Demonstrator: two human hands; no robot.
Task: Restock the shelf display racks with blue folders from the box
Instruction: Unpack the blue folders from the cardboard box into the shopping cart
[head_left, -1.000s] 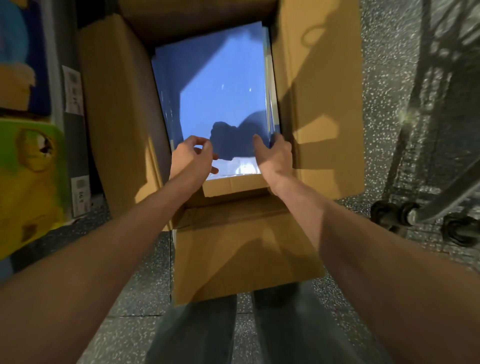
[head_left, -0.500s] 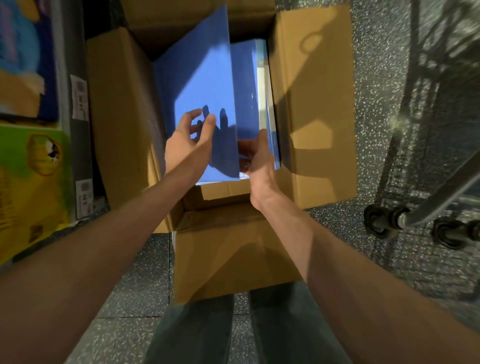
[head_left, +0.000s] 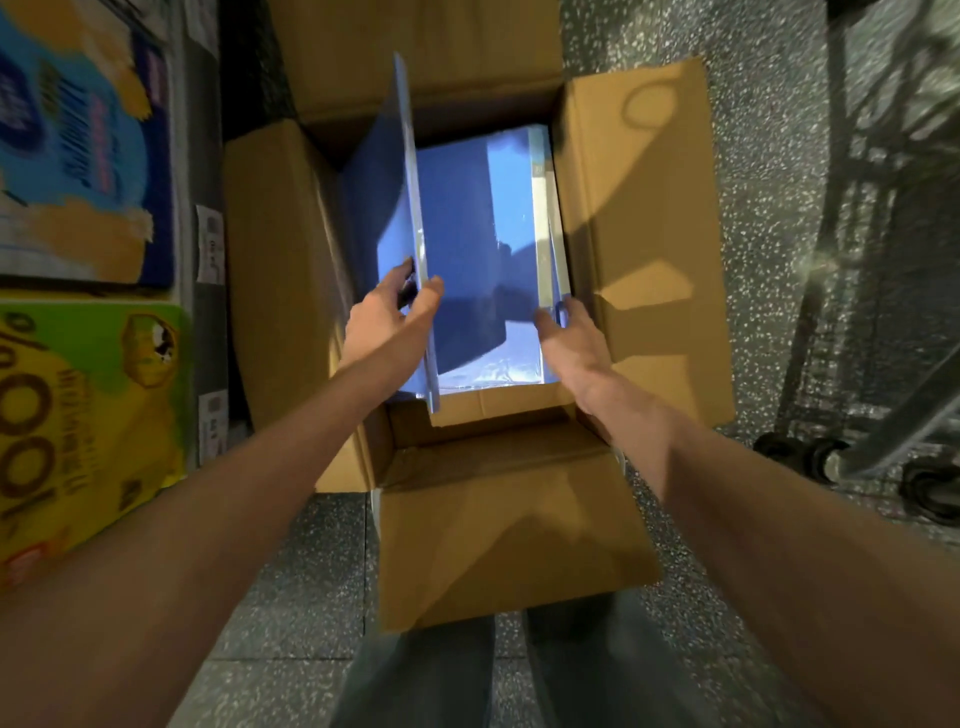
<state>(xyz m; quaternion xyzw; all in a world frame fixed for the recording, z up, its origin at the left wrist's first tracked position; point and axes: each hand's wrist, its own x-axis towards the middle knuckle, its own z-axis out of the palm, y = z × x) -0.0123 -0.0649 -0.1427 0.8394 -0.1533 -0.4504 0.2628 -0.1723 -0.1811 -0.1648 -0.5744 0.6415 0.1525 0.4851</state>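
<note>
The left hand (head_left: 389, 322) pinches a blue folder (head_left: 379, 197) standing on edge, lengthwise away, above the box (head_left: 639, 208); the right hand (head_left: 574, 343) reaches the stack (head_left: 457, 208), grip unclear.

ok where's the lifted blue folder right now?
Head view, left of centre: the lifted blue folder stands on edge over the left side of the open box, pinched by the left hand, with the folder stack lying flat to its right.
</note>
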